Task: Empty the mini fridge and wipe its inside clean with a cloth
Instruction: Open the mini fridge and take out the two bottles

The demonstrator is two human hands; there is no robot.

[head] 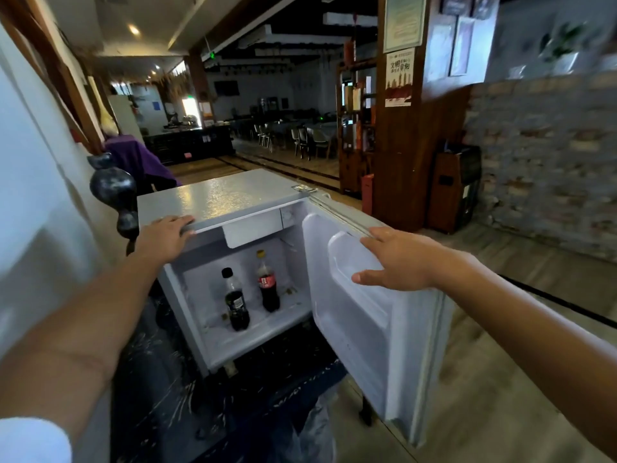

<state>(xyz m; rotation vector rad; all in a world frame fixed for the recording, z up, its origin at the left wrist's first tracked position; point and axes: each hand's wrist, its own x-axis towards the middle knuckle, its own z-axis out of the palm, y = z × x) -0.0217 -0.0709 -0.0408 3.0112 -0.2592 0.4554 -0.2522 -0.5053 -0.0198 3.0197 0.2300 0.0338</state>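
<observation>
The white mini fridge (217,195) stands on a dark table with its door (360,315) swung open to the right. Inside, on the fridge floor, stand two dark soda bottles: one with a black cap (236,300) at the front and one with a red label and yellow cap (267,284) behind it. My left hand (165,233) lies flat on the front left corner of the fridge top. My right hand (394,262) rests with spread fingers on the top edge of the open door. No cloth is visible.
A dark speckled table (160,379) carries the fridge. A clear plastic bag (314,436) hangs below its front. A black gourd-shaped ornament (115,192) stands left of the fridge by the white wall. Wooden floor stretches right; a brick wall and wooden cabinet stand behind.
</observation>
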